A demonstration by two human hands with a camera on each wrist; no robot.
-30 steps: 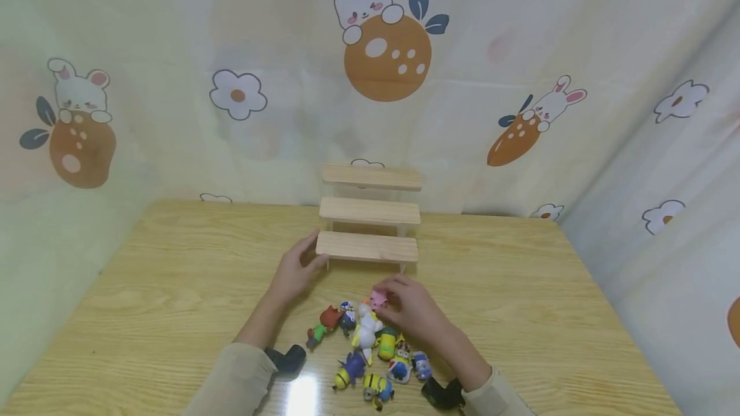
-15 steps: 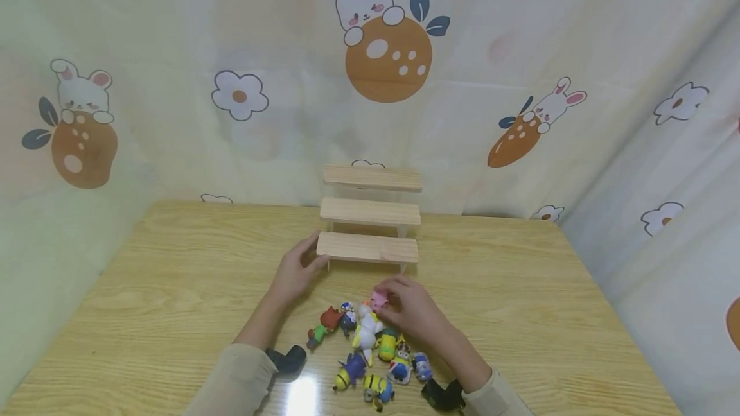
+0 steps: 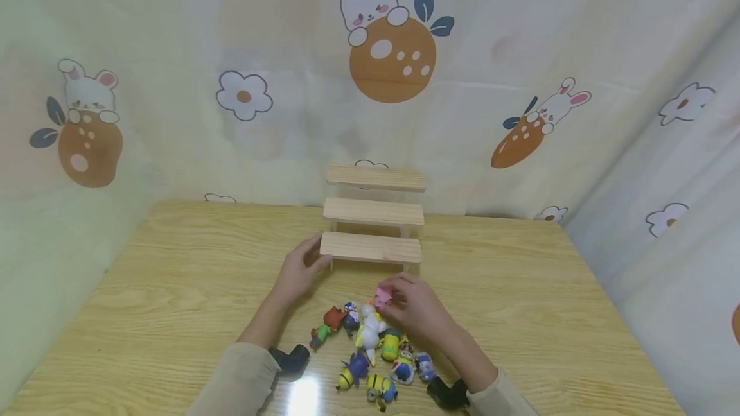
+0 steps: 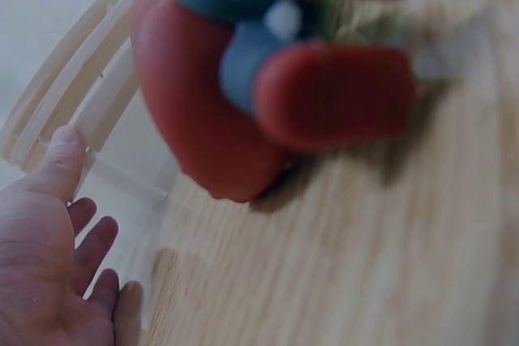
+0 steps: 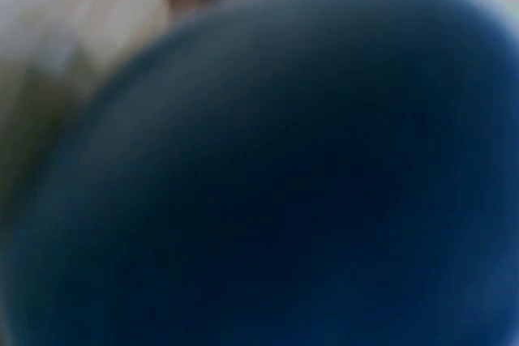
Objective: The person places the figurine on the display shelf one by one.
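A three-step wooden riser [image 3: 372, 214] stands at the back of the table. My left hand [image 3: 299, 269] rests against the left end of its lowest step [image 3: 370, 248], thumb on the wood, fingers relaxed [image 4: 85, 237]. My right hand [image 3: 417, 308] pinches a small pink figure [image 3: 382, 297] just above a heap of small toy figures [image 3: 372, 352]. In the left wrist view a blurred red and blue figure [image 4: 243, 95] fills the near field. The right wrist view is blocked by a dark blue blur.
The wooden table [image 3: 173, 287] has bare room left and right of the heap. A cartoon rabbit curtain [image 3: 381, 50] hangs close behind the riser and along the right side. Black wrist camera mounts [image 3: 291, 359] sit at both sleeves.
The right hand with the pink figure has lifted slightly and shifted a little toward the riser. The left hand has stayed on the lowest step.
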